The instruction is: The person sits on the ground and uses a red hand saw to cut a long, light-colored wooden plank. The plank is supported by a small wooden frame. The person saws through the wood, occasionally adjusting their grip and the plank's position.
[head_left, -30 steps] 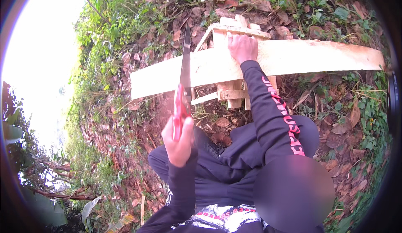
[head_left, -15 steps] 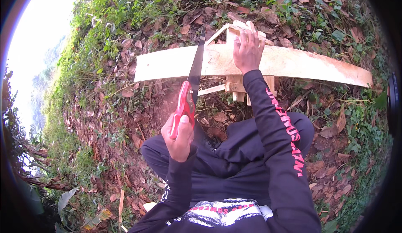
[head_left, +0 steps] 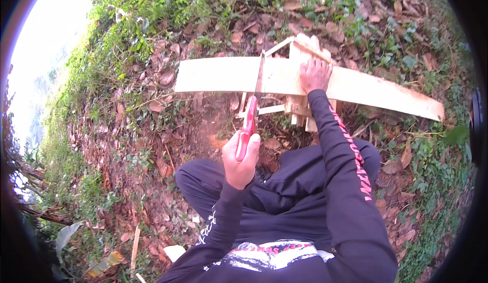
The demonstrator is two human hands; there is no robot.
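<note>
My left hand is wrapped round the red handle of a handsaw, its blade pointing away from me. The blade stands edge-on across a long pale wooden plank, left of the plank's middle. The plank lies crosswise on a rough wooden stand with a slanting brace on its left side. My right hand presses down on the plank over the stand, its fingers curled at the plank's far edge. The fingertips are hidden.
Dry leaves and low green plants cover the sloping ground around the stand. My bent legs are close in front of it. A thin strip of wood lies at the lower left.
My left hand has moved right and forward with the saw, and the blade has turned more upright. My right hand's fingers have gone from stretched to curled. The plank has tilted slightly.
</note>
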